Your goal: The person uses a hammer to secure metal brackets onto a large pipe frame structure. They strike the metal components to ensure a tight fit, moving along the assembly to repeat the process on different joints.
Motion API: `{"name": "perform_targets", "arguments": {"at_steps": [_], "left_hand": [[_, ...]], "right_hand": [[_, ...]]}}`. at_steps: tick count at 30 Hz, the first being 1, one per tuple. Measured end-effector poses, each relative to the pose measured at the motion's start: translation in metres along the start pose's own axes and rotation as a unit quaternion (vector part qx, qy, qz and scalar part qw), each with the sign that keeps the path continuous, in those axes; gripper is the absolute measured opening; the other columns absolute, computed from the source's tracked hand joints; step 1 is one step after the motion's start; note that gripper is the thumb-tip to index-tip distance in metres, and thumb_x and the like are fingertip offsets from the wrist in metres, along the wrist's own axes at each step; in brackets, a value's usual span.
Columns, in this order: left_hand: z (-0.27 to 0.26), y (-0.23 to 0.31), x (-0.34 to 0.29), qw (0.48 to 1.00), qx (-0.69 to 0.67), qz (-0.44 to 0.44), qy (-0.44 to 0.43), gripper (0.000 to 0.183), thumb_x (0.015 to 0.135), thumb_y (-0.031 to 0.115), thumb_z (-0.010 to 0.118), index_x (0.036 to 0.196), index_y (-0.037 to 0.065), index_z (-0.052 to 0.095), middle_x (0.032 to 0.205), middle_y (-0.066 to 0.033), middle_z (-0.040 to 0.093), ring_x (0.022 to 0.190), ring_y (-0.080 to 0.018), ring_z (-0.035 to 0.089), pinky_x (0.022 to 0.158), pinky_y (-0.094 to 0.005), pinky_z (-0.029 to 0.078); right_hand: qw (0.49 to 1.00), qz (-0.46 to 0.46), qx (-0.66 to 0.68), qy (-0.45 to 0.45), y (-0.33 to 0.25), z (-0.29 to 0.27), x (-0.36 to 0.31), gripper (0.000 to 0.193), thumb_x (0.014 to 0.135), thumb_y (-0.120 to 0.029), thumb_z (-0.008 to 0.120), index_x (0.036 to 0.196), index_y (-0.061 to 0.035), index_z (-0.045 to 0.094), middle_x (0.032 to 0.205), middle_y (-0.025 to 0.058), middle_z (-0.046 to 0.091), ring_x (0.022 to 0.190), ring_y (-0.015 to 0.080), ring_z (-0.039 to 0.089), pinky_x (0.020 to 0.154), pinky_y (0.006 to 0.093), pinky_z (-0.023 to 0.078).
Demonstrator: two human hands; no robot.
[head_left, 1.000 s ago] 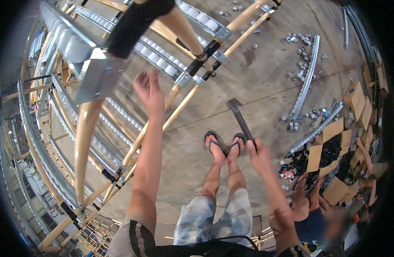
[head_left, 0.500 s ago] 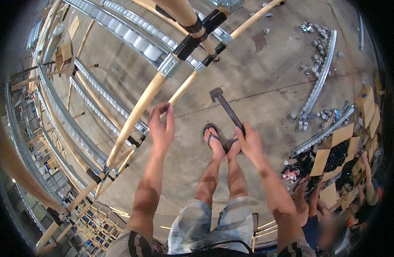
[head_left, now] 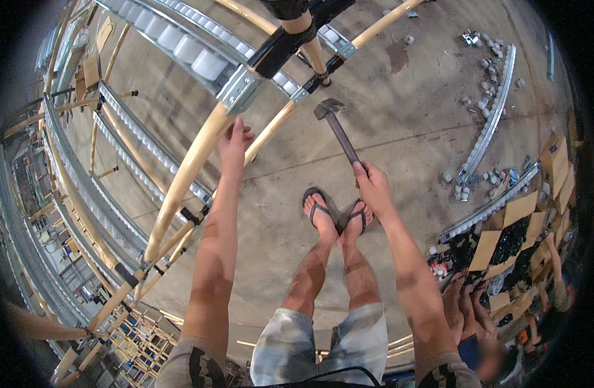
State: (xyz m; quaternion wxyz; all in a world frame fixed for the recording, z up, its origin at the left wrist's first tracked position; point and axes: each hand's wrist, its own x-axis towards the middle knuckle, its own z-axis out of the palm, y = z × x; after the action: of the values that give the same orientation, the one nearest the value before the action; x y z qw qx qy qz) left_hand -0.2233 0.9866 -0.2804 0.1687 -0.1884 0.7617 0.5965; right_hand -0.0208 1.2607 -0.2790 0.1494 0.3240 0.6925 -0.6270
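My right hand [head_left: 373,184] is closed around the dark handle of a hammer [head_left: 341,134]. The hammer's metal head points away from me, above the floor and short of the frame. My left hand [head_left: 234,145] is raised beside a thick tan pipe [head_left: 195,161], just below a silver metal bracket [head_left: 240,89]. Its fingers are half bent and a little apart, with nothing visible in them; whether they touch the pipe I cannot tell. The bracket joins the pipe to a roller track [head_left: 174,40] with pale rollers. Beside it, a black joint [head_left: 290,40] clasps an upright post.
More roller tracks [head_left: 138,145] and tan pipes fill the left side. At the right, a curved roller track [head_left: 491,116] lies on the concrete floor among loose rollers. Open cardboard boxes [head_left: 484,249] with black parts stand at the lower right, near other people's arms [head_left: 468,304].
My left hand has moved up and slightly left, nearer the bracket. The hammer has risen away from me in my right hand. The frame looks nearer and shifted left.
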Motion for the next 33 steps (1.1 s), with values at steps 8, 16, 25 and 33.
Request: {"name": "perform_targets", "arguments": {"at_steps": [8,16,25,33], "left_hand": [[0.096,-0.03,0.112,0.987,-0.106,-0.1,-0.07,0.055,0.09,0.04,0.071,0.118,-0.004,0.054,0.102,-0.0105,0.064,0.088,-0.0199,0.064,0.075,-0.0347,0.052],[0.121,-0.038,0.121,0.971,-0.173,-0.118,-0.118,0.056,0.086,0.033,0.077,0.119,-0.006,0.054,0.106,-0.0093,0.064,0.093,-0.0216,0.064,0.078,-0.0387,0.051],[0.127,-0.042,0.112,0.982,-0.158,-0.062,-0.089,0.049,0.085,0.033,0.078,0.109,-0.005,0.059,0.095,-0.0086,0.065,0.08,-0.0192,0.064,0.07,-0.0349,0.052],[0.134,-0.054,0.114,0.989,-0.142,-0.014,-0.025,0.049,0.085,0.037,0.078,0.101,-0.006,0.061,0.086,-0.0073,0.064,0.068,-0.015,0.063,0.053,-0.0301,0.05]], "right_hand": [[0.889,0.157,0.43,-0.023,-0.01,0.037,0.043,0.042,0.101,-0.049,0.047,0.084,-0.0099,0.051,0.059,-0.0006,0.048,0.042,0.0098,0.042,0.039,0.0279,0.033],[0.924,0.209,0.309,-0.083,-0.032,0.019,0.055,0.043,0.101,-0.049,0.046,0.082,-0.0102,0.05,0.058,-0.0031,0.046,0.041,0.0091,0.04,0.039,0.0279,0.032],[0.943,0.213,0.242,-0.081,-0.042,0.008,0.064,0.042,0.102,-0.046,0.045,0.081,-0.0095,0.049,0.057,-0.0031,0.044,0.043,0.0099,0.04,0.041,0.0301,0.032],[0.941,0.224,0.232,-0.101,-0.037,0.008,0.069,0.042,0.101,-0.046,0.045,0.082,-0.0084,0.05,0.058,-0.0025,0.044,0.043,0.0098,0.04,0.041,0.0304,0.033]]}}
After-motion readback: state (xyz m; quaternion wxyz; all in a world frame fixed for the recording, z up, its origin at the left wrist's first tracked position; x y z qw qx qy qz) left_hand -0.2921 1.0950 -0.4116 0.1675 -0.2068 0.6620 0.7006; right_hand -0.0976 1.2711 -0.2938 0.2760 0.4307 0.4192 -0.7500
